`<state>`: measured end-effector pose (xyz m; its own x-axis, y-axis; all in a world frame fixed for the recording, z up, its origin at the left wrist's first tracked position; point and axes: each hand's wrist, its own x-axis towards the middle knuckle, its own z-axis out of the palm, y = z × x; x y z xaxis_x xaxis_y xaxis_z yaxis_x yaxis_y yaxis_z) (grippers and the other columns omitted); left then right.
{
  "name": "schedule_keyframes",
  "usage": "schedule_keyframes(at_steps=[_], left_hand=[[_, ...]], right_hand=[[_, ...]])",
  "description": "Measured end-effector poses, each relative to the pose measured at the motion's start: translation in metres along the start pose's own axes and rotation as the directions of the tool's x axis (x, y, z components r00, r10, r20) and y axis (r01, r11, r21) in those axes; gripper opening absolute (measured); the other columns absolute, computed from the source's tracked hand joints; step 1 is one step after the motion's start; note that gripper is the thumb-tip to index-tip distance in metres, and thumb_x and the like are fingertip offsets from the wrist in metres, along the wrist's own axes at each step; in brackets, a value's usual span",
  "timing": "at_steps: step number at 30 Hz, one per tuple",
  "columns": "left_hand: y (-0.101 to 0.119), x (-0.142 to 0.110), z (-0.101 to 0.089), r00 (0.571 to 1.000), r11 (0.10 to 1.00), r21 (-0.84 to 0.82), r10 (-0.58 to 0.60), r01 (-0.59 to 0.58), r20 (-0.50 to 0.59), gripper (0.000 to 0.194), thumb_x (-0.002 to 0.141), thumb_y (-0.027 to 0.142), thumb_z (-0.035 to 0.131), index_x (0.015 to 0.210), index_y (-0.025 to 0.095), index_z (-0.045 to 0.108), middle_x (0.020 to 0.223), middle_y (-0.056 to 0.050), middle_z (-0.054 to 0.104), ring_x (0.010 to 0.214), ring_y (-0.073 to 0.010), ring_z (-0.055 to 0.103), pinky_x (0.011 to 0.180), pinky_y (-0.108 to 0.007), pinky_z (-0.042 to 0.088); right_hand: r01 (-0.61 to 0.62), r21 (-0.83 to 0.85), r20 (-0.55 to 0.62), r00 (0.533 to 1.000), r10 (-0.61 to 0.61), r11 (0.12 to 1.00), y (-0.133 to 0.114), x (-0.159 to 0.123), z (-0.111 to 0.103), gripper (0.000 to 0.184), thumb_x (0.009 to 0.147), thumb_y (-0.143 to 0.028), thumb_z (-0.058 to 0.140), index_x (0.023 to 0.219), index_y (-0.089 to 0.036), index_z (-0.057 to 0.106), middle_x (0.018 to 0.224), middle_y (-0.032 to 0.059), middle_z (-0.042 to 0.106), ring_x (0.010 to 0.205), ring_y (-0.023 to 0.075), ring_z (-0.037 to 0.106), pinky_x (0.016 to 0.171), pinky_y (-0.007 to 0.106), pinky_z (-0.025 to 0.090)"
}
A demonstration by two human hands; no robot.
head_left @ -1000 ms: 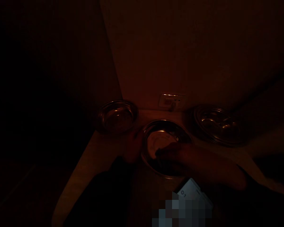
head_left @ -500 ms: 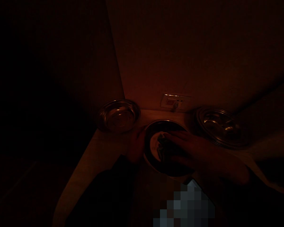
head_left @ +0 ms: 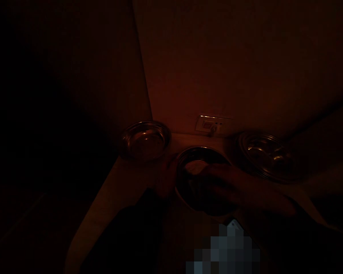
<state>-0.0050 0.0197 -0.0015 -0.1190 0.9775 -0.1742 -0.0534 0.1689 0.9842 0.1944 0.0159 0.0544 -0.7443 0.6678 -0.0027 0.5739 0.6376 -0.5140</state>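
In the dim light, a round metal bowl (head_left: 185, 201) stands in the middle of the wooden surface. My left hand (head_left: 166, 179) is curled against its left side, gripping it near the rim. Inside the bowl is my right hand (head_left: 228, 182), blurred, with its fingers bent down over a dark thing I cannot make out. A pale round patch (head_left: 196, 166) shows on the bowl's bottom beyond the fingertips; whether it is contents or bare metal is unclear.
A shiny metal bowl (head_left: 145, 142) stands at the back left. Stacked metal dishes (head_left: 270, 156) lean at the back right. A socket plate (head_left: 214, 125) with a plug is on the wall. A phone-like object (head_left: 233, 224), mostly pixelated, lies in front on the wooden surface (head_left: 103, 205).
My right hand has moved slightly down within the bowl, and the pale patch is now less visible. My left hand stays at the bowl's side. The view has shifted a little.
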Motion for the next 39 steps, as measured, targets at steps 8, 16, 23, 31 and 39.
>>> schedule_keyframes(at_steps=[8, 16, 23, 31, 39], left_hand=[[-0.006, 0.002, -0.001, 1.000, 1.000, -0.001, -0.011, 0.011, -0.025, 0.032, 0.083, 0.032, 0.049, 0.102, 0.017, 0.069, 0.109, -0.006, 0.071, 0.104, -0.0221, 0.063, 0.094, -0.035, 0.046], [0.004, -0.001, 0.000, 1.000, 1.000, 0.015, -0.005, 0.005, -0.001, 0.033, 0.084, 0.028, 0.046, 0.104, 0.015, 0.069, 0.106, -0.005, 0.072, 0.099, -0.0196, 0.065, 0.090, -0.031, 0.048], [0.000, 0.000, 0.000, 0.999, 0.999, 0.037, -0.003, 0.005, -0.035, 0.032, 0.082, 0.028, 0.048, 0.102, 0.016, 0.070, 0.106, -0.005, 0.072, 0.101, -0.0218, 0.064, 0.093, -0.035, 0.047], [0.005, -0.001, 0.002, 1.000, 1.000, 0.003, -0.025, 0.025, -0.019, 0.033, 0.084, 0.028, 0.047, 0.104, 0.014, 0.069, 0.108, -0.007, 0.071, 0.102, -0.0209, 0.063, 0.093, -0.033, 0.047], [-0.002, 0.001, 0.001, 1.000, 0.999, 0.035, 0.029, -0.028, -0.012, 0.032, 0.085, 0.030, 0.046, 0.101, 0.016, 0.069, 0.106, -0.006, 0.071, 0.102, -0.0216, 0.064, 0.093, -0.036, 0.047]], right_hand=[[-0.220, -0.086, -0.020, 0.975, 0.219, 0.972, 0.013, 0.005, 0.013, 0.032, 0.093, -0.029, 0.046, 0.121, -0.021, 0.058, 0.116, 0.0083, 0.067, 0.102, 0.0226, 0.065, 0.089, 0.035, 0.050], [-0.098, -0.269, -0.045, 0.995, 0.089, 0.958, 0.010, 0.006, 0.018, 0.038, 0.092, -0.017, 0.045, 0.127, -0.027, 0.054, 0.119, 0.0085, 0.061, 0.098, 0.0221, 0.063, 0.083, 0.036, 0.052], [-0.096, -0.382, 0.057, 0.990, 0.127, 0.919, 0.002, 0.005, 0.013, 0.032, 0.092, -0.018, 0.044, 0.117, -0.026, 0.062, 0.115, 0.0087, 0.061, 0.093, 0.0235, 0.064, 0.077, 0.040, 0.054], [-0.060, -0.442, 0.033, 0.996, 0.084, 0.895, 0.003, 0.000, 0.021, 0.055, 0.082, -0.044, 0.063, 0.129, -0.017, 0.056, 0.133, 0.0155, 0.054, 0.116, 0.0358, 0.054, 0.093, 0.055, 0.047], [-0.133, -0.106, 0.012, 0.991, 0.135, 0.985, 0.006, 0.002, 0.002, 0.045, 0.085, -0.019, 0.046, 0.129, -0.020, 0.056, 0.123, 0.0099, 0.064, 0.106, 0.0245, 0.064, 0.093, 0.038, 0.050]])
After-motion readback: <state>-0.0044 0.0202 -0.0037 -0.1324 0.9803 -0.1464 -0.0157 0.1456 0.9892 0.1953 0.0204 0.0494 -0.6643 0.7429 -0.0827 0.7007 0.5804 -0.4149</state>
